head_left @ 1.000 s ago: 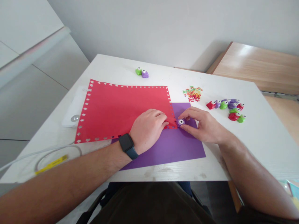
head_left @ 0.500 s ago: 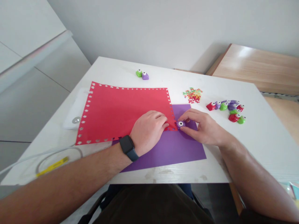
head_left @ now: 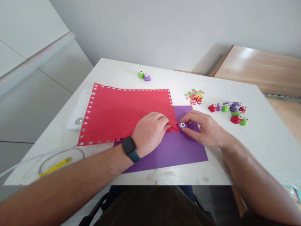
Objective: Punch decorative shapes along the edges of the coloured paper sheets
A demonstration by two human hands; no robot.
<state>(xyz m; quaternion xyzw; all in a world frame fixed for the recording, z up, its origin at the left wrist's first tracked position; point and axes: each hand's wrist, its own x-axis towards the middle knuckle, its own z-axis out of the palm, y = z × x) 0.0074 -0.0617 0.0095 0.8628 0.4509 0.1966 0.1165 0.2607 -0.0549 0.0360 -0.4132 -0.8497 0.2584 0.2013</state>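
Note:
A red paper sheet (head_left: 122, 110) with small punched holes along its edges lies on the white table (head_left: 258, 141), partly over a purple sheet (head_left: 174, 150). My left hand (head_left: 150, 131), with a dark watch on its wrist, rests on the red sheet's lower right corner, fingers curled down and pressing it flat. My right hand (head_left: 204, 128) pinches a small purple paper punch (head_left: 182, 125) set at that same corner of the red sheet.
Several red, green and purple punches (head_left: 229, 110) lie in a cluster at the right. A pile of coloured paper bits (head_left: 194, 95) sits behind the purple sheet. Two punches (head_left: 144, 75) lie at the back. A white device (head_left: 76, 113) and cable (head_left: 47, 155) are at the left.
Both hands and the punch stay at the red sheet's corner. Only the camera view has shifted slightly.

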